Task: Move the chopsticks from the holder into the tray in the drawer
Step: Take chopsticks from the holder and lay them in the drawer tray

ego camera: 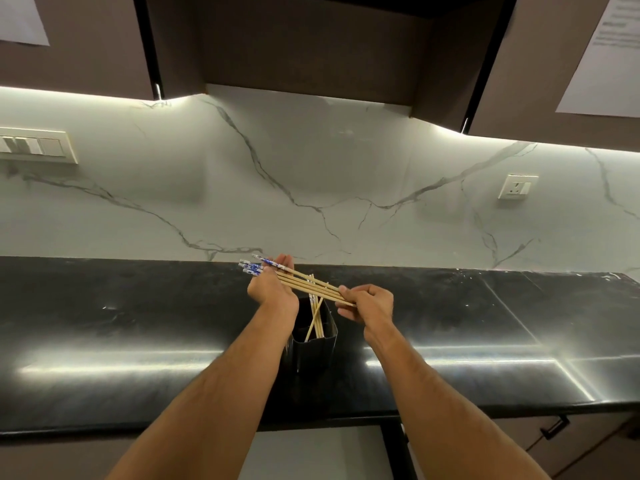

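Note:
A bundle of several wooden chopsticks (pixel 304 284) with blue-and-white patterned ends lies across both hands, above the holder. My left hand (pixel 272 289) cups the patterned ends, palm up. My right hand (pixel 369 303) pinches the plain tips. A black holder (pixel 313 344) stands on the dark countertop right below the hands, and a few more chopsticks (pixel 316 318) lean inside it. A pale surface (pixel 317 452) shows below the counter edge between my forearms; no drawer tray can be made out there.
The glossy black countertop (pixel 121 341) runs the full width, backed by a white marble wall (pixel 311 174). A switch plate (pixel 34 145) sits at the left and a socket (pixel 517 186) at the right. Dark upper cabinets (pixel 311 39) hang overhead. A cabinet handle (pixel 554 427) shows lower right.

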A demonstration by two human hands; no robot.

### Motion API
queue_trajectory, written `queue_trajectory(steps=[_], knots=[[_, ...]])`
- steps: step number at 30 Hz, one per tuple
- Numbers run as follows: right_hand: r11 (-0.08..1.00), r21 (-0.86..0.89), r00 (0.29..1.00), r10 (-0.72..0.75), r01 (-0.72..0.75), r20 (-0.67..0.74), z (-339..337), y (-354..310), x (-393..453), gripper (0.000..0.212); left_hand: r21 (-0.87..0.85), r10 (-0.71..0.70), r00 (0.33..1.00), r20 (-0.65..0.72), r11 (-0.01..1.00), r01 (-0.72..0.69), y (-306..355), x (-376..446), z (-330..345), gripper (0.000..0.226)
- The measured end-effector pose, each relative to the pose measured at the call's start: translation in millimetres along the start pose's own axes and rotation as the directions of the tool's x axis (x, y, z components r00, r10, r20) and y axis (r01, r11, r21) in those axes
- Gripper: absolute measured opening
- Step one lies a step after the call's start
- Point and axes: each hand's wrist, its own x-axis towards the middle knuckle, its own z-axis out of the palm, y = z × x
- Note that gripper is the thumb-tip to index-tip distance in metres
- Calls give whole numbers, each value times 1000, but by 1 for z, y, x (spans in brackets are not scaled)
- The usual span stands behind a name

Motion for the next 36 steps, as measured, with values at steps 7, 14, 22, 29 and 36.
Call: queue_trajectory(steps=[7,14,22,29,36], knots=[[980,116,981,144,-159,128,8,9,-9,9,102,54,995,84,993,-63,-4,-1,2,21],[982,89,979,155,-167,133,13,16,-8,9,288,68,971,228,948,-134,-11,-1,2,19],[626,631,889,314,-458,334,7,46,-3,89,376,35,947,320,913,-161,-17,-7,9,15],[581,680,894,274,-447,354,24,45,0,97,454,-10,912,410,870,-195,-20,-14,2,20],[538,707,888,239,-459,394,35,42,-6,96,518,-35,888,459,822,-235,-25,-25,1,19]])
